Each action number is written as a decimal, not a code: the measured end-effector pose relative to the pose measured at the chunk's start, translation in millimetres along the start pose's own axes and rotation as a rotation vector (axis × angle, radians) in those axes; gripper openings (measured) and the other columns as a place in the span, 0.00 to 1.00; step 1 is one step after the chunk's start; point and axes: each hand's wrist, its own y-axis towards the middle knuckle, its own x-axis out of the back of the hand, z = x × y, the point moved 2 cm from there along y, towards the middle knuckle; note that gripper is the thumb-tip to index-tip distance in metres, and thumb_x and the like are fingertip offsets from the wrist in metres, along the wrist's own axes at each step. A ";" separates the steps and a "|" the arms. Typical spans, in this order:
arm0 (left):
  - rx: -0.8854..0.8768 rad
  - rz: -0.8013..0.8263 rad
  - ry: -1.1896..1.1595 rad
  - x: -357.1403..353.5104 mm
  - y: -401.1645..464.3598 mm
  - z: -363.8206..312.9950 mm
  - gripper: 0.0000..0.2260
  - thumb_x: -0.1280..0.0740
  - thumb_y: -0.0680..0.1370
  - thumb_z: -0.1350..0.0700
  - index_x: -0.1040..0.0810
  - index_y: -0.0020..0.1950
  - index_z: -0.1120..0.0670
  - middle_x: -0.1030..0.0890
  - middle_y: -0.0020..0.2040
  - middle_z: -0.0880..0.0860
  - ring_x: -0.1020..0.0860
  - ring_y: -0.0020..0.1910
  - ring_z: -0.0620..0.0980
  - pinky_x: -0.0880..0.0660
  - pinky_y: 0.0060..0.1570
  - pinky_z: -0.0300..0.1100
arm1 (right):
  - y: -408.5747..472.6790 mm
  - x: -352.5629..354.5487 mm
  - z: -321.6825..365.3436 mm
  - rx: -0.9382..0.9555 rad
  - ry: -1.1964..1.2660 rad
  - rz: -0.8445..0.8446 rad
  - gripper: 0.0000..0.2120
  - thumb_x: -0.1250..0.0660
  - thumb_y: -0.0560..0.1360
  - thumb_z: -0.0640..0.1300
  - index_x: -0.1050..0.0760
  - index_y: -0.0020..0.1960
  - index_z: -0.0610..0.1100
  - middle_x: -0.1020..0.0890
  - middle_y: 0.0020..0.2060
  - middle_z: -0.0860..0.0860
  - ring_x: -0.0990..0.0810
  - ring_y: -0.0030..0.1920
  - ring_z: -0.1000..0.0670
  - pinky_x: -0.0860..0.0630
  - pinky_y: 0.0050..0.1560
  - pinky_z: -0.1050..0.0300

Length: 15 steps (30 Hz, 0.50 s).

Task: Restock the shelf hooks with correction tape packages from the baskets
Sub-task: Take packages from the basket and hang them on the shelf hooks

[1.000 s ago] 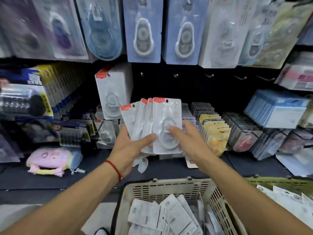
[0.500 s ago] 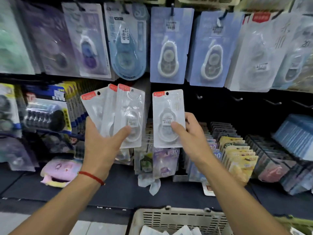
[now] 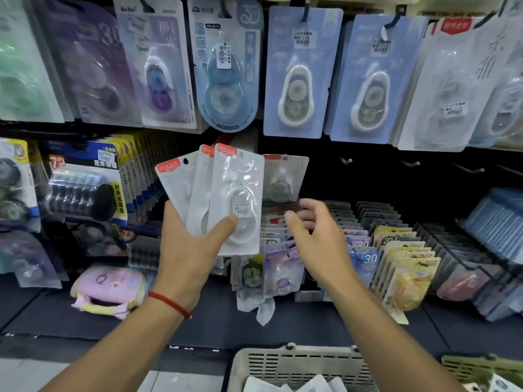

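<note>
right hand point(image 3: 317, 236) released hung package point(image 3: 284, 178)

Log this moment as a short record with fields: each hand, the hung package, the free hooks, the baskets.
left hand: grips a fan of three white correction tape packages
right hand: open, holds nothing, just below the hung package
hung package: same white kind, hangs on a hook in the dark row
free hooks: several bare, to the right of it
beige basket: bottom edge, holds more packages
green basket: bottom right corner

Pink pouch point(image 3: 109, 290) on dark shelf point(image 3: 51, 315), black rolls pack point(image 3: 82, 193) above it, yellow carded packs point(image 3: 407, 267) right.
</note>
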 end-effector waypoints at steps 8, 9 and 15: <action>0.086 0.217 -0.037 -16.9 -7.8 1.8 0.36 0.20 0.72 0.44 0.32 0.75 0.47 0.19 0.68 0.46 0.19 0.66 0.49 0.21 0.65 0.58 | -23.3 -16.5 10.8 -0.042 0.449 0.156 0.14 0.24 0.78 0.51 0.21 0.61 0.51 0.12 0.50 0.52 0.13 0.50 0.53 0.17 0.48 0.60; 0.095 0.242 -0.066 -16.5 -6.7 1.8 0.32 0.22 0.77 0.46 0.32 0.76 0.47 0.19 0.69 0.48 0.19 0.67 0.51 0.21 0.63 0.59 | -24.2 -16.1 10.2 -0.054 0.500 0.148 0.15 0.24 0.78 0.50 0.22 0.62 0.50 0.12 0.51 0.51 0.12 0.51 0.52 0.17 0.49 0.58; 0.075 0.133 -0.097 -4.9 0.5 6.1 0.25 0.26 0.79 0.48 0.28 0.73 0.47 0.17 0.66 0.46 0.18 0.64 0.48 0.18 0.56 0.47 | -21.7 -12.0 6.0 -0.007 0.579 -0.025 0.16 0.27 0.80 0.47 0.27 0.65 0.49 0.13 0.54 0.53 0.13 0.49 0.52 0.19 0.44 0.57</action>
